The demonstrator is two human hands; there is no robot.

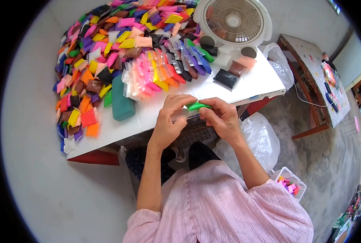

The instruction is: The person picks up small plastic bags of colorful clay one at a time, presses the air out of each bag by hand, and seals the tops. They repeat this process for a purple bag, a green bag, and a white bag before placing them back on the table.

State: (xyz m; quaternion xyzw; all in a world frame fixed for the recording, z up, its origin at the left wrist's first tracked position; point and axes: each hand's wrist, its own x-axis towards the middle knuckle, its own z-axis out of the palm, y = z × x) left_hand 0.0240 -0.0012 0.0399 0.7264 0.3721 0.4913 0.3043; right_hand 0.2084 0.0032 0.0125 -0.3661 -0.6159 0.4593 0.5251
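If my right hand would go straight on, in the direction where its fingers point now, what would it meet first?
Past the green packet it holds, the right hand would probably meet the left hand first, since it points that way. Depth is unclear in this single view.

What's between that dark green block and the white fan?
In the head view, a row of coloured packets in clear wrapping lies on the white tabletop, between the dark green block and the white fan.
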